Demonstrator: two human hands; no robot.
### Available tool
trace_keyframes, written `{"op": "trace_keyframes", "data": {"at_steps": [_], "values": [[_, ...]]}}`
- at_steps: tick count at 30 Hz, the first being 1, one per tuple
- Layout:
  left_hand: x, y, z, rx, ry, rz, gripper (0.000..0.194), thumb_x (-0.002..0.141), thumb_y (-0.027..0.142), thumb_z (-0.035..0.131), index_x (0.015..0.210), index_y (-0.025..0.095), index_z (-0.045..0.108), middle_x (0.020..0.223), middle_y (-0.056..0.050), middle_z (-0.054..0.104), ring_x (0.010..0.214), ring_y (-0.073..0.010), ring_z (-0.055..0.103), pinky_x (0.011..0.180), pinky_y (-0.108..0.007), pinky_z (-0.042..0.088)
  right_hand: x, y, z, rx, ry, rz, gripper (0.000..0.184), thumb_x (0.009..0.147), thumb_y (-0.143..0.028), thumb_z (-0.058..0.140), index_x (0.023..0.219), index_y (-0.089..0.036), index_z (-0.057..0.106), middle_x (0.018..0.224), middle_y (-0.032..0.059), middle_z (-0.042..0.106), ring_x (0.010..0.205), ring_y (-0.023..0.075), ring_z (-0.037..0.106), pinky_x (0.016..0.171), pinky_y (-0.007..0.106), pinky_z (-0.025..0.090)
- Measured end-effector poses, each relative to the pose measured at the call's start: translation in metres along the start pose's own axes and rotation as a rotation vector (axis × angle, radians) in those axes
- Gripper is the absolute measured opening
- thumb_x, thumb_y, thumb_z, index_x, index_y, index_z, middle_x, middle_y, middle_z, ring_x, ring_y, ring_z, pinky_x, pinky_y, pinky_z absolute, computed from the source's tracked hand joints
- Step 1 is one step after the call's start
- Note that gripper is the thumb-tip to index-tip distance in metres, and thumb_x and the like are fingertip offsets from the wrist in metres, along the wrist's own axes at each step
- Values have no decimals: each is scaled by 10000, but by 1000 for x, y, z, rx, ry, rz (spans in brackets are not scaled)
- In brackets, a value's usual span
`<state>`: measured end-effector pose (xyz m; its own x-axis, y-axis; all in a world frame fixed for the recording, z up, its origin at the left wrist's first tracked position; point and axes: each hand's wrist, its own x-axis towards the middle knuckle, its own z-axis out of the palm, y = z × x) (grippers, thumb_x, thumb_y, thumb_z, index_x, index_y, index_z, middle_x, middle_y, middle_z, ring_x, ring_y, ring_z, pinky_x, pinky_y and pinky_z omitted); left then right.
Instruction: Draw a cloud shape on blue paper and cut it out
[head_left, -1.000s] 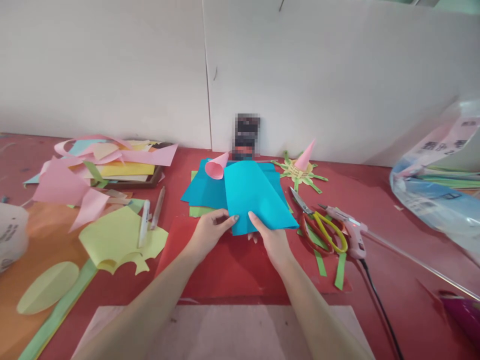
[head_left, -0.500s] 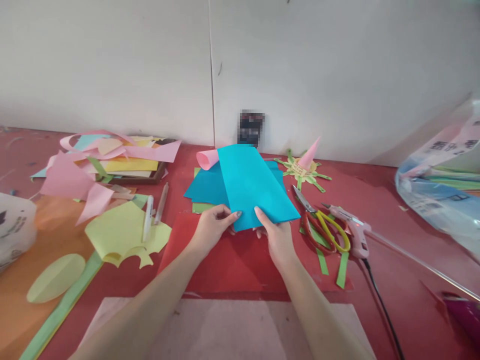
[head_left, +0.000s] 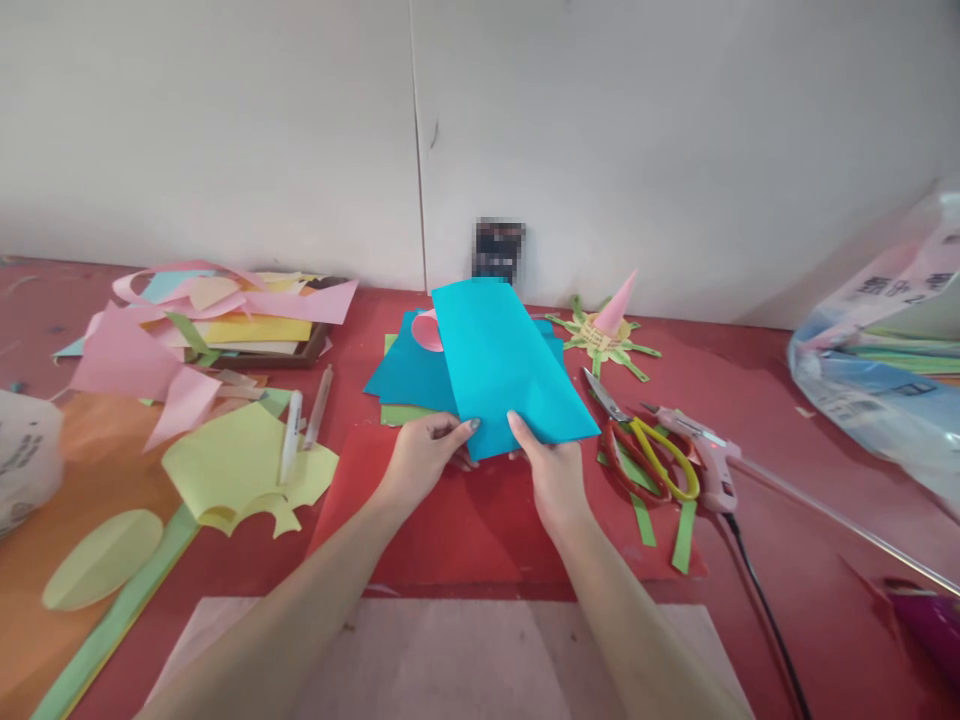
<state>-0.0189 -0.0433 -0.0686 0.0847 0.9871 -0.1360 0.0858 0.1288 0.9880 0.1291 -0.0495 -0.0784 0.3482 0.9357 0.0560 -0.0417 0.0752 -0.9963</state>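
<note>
A bright blue sheet of paper (head_left: 510, 360) is held up in front of me, tilted, its near edge toward me. My right hand (head_left: 551, 470) pinches that near edge, thumb on top and fingers underneath. At the near left corner, my left hand (head_left: 431, 450) has thumb and forefinger closed on the paper; its other fingers curl partly out of sight below. Behind the sheet lie darker blue paper pieces (head_left: 409, 370) over a green sheet (head_left: 405, 414). A pink paper roll (head_left: 427, 330) shows partly behind the held sheet's left edge. Under my hands is a red sheet (head_left: 480, 530).
Scissors (head_left: 652, 455) and a pink glue gun (head_left: 705, 455) with its cord lie at right. Behind them stands a paper flower with a pink cone (head_left: 616, 308). Paper scraps (head_left: 240, 310), a white marker (head_left: 292, 440) and yellow-green cutouts (head_left: 232, 455) are at left. A plastic bag (head_left: 862, 360) sits far right.
The far end of the blue sheet has shifted slightly up and left, covering more of the pink roll. Both hands keep their grip. The view has moved a little.
</note>
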Motion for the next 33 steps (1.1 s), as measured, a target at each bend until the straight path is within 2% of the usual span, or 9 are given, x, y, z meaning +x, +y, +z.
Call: {"op": "trace_keyframes", "data": {"at_steps": [15, 21, 26, 33], "values": [[-1, 3, -1, -40, -38, -26, 303, 734, 413, 633, 592, 158, 552, 528, 9, 642, 483, -121, 623, 507, -211, 521, 1, 4, -2, -11, -28, -4, 532, 666, -387, 706, 1129, -147, 598, 1095, 111, 646, 1014, 297, 581, 833, 434, 473], [-1, 4, -1, -42, -38, -19, 297, 732, 398, 639, 580, 161, 544, 521, 11, 637, 485, -118, 621, 513, -209, 521, 1, 6, -2, 6, -35, 21, 516, 653, -414, 700, 1094, -159, 618, 1035, 98, 668, 910, 283, 619, 740, 413, 501], [-1, 4, -1, -51, -37, -18, 284, 733, 371, 644, 575, 160, 540, 518, 19, 631, 481, -106, 615, 499, -189, 511, 0, 1, -1, -7, -40, 50, 440, 646, -416, 704, 972, -126, 647, 903, 95, 691, 796, 263, 631, 693, 390, 502], [0, 1, -2, -56, -48, 13, 286, 714, 403, 656, 596, 163, 555, 545, 20, 640, 501, -110, 618, 523, -198, 522, 0, 3, -1, 45, -68, 32, 428, 677, -408, 688, 1009, -145, 624, 1030, 109, 658, 844, 266, 618, 689, 390, 506]]}}
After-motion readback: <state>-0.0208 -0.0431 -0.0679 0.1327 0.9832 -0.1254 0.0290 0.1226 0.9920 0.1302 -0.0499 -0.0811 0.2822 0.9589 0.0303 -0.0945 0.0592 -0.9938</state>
